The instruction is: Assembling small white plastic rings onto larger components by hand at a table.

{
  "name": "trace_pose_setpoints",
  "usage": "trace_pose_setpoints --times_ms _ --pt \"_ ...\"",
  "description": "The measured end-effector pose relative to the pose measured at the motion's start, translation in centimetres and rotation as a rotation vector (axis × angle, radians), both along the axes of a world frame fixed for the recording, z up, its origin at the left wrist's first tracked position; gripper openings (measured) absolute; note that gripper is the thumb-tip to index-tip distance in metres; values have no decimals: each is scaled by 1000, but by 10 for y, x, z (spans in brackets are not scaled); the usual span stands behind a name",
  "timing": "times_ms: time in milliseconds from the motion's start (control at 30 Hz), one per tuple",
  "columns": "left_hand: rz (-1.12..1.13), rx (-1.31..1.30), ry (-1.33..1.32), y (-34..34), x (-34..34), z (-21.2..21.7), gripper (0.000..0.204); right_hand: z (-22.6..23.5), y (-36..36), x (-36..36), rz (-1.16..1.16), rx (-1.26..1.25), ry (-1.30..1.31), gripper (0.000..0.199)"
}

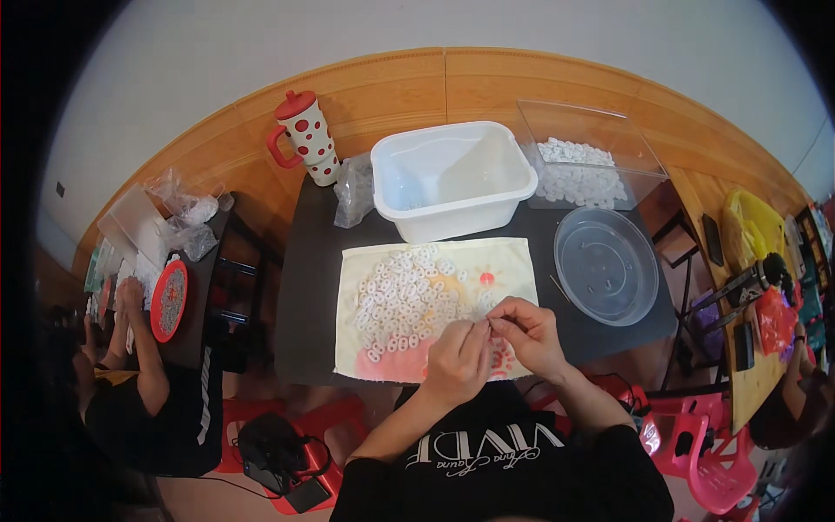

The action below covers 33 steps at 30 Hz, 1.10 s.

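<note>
My left hand (458, 362) and my right hand (532, 341) meet above the near right part of a pale yellow cloth (513, 261) with pink patches. Fingertips of both are pinched together at one spot; whatever sits between them is too small to make out. Left of my hands, a spread of small white pieces with two holes each (396, 300) covers much of the cloth. Some of these pieces lie singly near the cloth's near edge, others overlap in the middle.
Behind the cloth stands a white tub (457, 217). A round clear plastic tray (606, 265) lies at the right, before a clear box of white pieces (581, 174). A spotted tumbler (309, 139) and a clear bag (354, 191) stand back left. Other people sit on both sides.
</note>
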<state>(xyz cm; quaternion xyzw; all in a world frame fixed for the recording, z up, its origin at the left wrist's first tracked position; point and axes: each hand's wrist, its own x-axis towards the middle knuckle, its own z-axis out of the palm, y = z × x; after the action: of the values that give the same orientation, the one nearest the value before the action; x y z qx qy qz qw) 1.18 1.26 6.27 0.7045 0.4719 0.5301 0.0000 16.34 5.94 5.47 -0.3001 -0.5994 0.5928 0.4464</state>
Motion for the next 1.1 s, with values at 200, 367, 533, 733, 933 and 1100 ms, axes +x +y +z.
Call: trace_pose_setpoints --times_ms 200,367,533,733,933,1100 --pt "-35 -112 42 -2 -5 1 21 -2 -3 -1 -56 9 -44 13" --pt "-128 -207 -108 -2 -10 0 17 -1 -2 -2 -59 196 -144 15" --pt "-134 -233 -155 -2 -10 -3 13 5 -1 -5 -181 578 -297 21" --pt "-379 -657 -712 2 -21 -23 9 12 4 0 -165 1074 -444 37" --pt "-583 -940 -1150 3 -21 -21 11 7 7 10 -90 939 -366 34" --pt "-650 -939 -1235 3 -22 -25 12 7 2 6 -118 737 -288 26"
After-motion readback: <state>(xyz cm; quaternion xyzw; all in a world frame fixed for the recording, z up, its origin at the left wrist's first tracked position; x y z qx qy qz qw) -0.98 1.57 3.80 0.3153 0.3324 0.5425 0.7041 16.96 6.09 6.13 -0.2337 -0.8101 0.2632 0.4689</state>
